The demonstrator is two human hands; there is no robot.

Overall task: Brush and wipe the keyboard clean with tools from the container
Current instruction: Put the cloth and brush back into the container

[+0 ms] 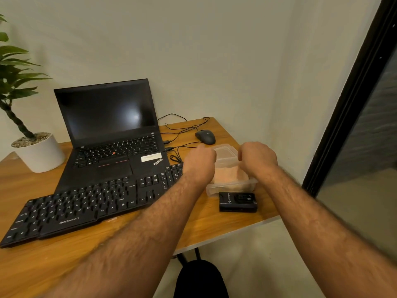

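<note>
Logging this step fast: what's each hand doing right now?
Left hand: fingers curled at the left edge of the clear plastic container; whether it grips cannot be told.
Right hand: curled over the container's right side; grip cannot be told.

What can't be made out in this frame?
- Head view: fingers of left hand and right hand curl out of sight, so their grip is unclear.
- Tools inside container: hidden by hands and a pinkish cloth.
- Keyboard dirt: too small.
</note>
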